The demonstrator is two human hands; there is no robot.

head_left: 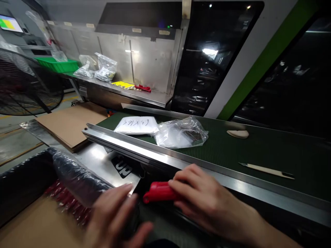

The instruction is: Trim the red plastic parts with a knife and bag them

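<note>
My right hand is closed around a red plastic piece that looks like a handle, with a small hole at its free end. It is held in front of the conveyor's metal edge. Lower and to the left, my left hand is smeared by motion, but its fingers are apart and nothing shows in them. Beside it stands a box lined with dark plastic film. Inside the box lie several red pieces, some in clear wrapping, next to a brown cardboard sheet.
On the green conveyor belt lie a white packet, a clear bag, a pale pad and a knife-like tool. Flat cardboard is stacked left. Filled bags sit on a shelf behind; a fan stands left.
</note>
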